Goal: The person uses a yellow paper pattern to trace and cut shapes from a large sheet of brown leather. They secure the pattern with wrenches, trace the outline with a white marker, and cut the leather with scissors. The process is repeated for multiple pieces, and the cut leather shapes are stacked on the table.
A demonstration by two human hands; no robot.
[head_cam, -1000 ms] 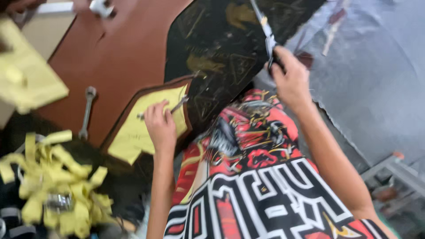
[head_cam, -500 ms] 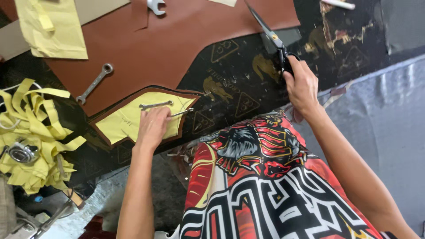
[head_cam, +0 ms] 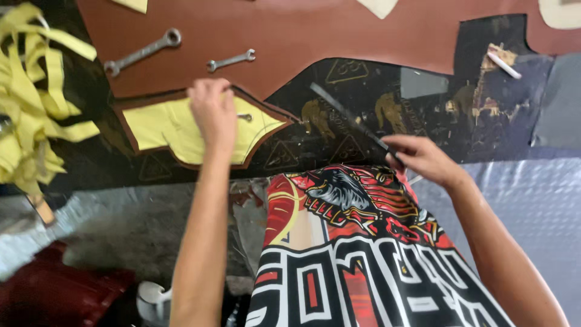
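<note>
1. The left hand presses flat on a yellow paper pattern, which lies on a cut piece of brown leather.
2. The right hand grips dark scissors, blades pointing up-left over the black worktop.
3. Two spanners rest on the large brown leather sheet; yellow paper strips pile at the left.
</note>
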